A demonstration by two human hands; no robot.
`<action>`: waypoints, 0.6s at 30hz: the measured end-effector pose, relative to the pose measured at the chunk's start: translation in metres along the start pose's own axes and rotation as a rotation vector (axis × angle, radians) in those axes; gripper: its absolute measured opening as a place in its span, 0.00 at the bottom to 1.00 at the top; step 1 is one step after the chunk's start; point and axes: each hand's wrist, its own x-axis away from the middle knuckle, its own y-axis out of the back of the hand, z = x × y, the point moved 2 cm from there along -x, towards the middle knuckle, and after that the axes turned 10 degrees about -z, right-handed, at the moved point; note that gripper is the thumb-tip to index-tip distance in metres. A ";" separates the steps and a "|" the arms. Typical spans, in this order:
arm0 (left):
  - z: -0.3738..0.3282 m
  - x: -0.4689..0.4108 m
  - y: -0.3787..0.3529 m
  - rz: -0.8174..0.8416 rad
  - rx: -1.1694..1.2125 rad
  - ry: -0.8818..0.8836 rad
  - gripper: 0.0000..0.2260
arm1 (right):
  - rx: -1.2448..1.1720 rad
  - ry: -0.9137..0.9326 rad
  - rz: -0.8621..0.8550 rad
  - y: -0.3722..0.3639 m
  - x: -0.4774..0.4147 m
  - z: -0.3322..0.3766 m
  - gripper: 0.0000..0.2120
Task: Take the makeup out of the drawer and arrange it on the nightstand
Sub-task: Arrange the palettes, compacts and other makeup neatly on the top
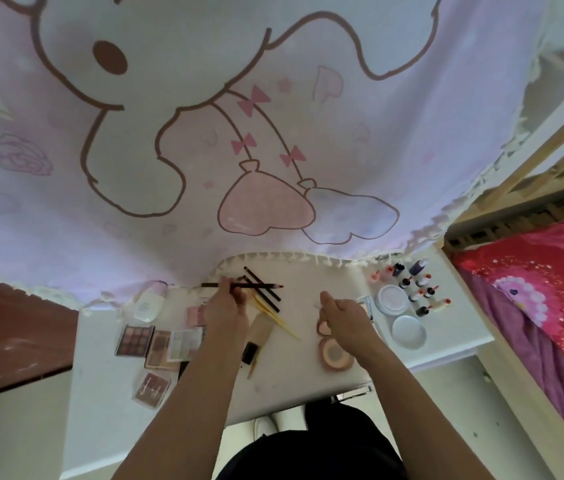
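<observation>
– Up at the far edge of the table [291, 362], your left grip [225, 306] is pinching one dark pencil [271, 286] partway along, held level across the other pencils [270, 292], which lie crossed. I can't say if it touches them. If you're lining these up, I'd lay it down alongside them, tips all one way, then nudge the gold-handled brushes [275, 317] parallel too. A light pinch is plenty, since pencils roll.

– Agree. Also watch the beige tube [261, 332] on the near side of the brushes, because your wrist is right next to it. Plenty of makeup is out on top: palettes [155, 344] bunched toward the left edge, some overlapping, and white jars [393, 298] and little bottles [419, 285] toward the far right corner.

– What's your right grip [346, 315] doing, though? It sits over the pink compacts [337, 355] with the thumb up and the fingers tucked out of sight. I can't tell whether it holds anything.

– Same here, can't tell. The cartoon curtain [273, 133] also droops over the far edge, so anything pushed back there is hidden. As for the drawer, only a bit of metal [353, 393] shows at the near edge. It could be a handle, but it's too cut off to say whether anything's left inside.
</observation>
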 end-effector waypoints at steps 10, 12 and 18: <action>0.001 -0.012 0.022 0.042 0.005 0.115 0.07 | -0.344 -0.162 -0.175 0.018 -0.008 -0.020 0.22; 0.008 -0.005 0.022 0.069 -0.020 0.166 0.07 | -0.355 -0.154 -0.143 0.010 -0.008 -0.021 0.20; 0.022 0.015 0.024 0.189 -0.118 0.222 0.04 | -0.423 -0.245 0.002 -0.012 -0.007 -0.042 0.15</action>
